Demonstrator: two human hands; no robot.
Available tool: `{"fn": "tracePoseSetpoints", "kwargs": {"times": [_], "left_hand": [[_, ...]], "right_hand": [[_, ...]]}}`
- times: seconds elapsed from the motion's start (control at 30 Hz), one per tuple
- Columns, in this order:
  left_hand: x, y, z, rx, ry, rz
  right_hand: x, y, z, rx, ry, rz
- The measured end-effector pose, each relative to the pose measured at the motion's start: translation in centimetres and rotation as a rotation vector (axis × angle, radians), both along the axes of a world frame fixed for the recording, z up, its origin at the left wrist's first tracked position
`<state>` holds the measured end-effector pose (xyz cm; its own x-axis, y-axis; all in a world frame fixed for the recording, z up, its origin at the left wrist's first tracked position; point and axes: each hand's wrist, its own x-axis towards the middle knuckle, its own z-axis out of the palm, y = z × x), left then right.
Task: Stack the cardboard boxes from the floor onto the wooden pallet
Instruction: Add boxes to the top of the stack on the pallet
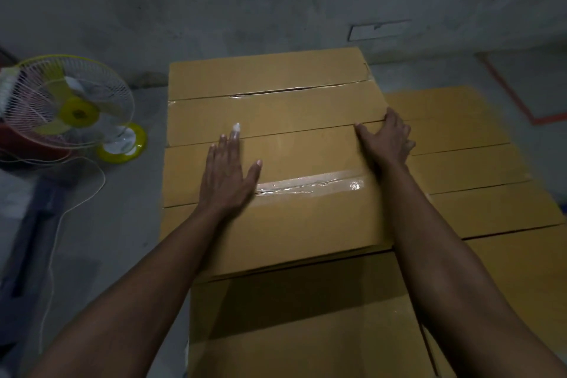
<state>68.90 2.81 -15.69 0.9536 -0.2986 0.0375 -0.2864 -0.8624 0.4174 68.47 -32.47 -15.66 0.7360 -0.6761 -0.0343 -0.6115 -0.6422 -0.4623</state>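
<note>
Though flat, box (306,218) lengthwise left-to-right

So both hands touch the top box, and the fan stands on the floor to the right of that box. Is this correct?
Not quite: the head view shows the fan on the floor to the left of the top box. The left hand and right hand do touch that box.

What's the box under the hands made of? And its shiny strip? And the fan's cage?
The box looks like matte brown cardboard, with folded flaps. The strip seems clear plastic tape; it glints. The fan cage looks like thin white wire, maybe coated metal.
</note>
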Motion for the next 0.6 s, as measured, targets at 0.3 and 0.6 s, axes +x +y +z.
{"fn": "tracePoseSetpoints", "kwargs": {"times": [0.3, 0.6], "left_hand": [[0.8, 0.2, -1.9, -0.017, 0.036, 0.044], [1.1, 0.1, -0.9, 0.002, 0.072, -0.024]], "right_hand": [[-0.1, 0.3, -0.4, 0.05, -0.141, -0.112], [-2.6, 1.1, 1.2, 0.133, -0.076, -0.081]]}}
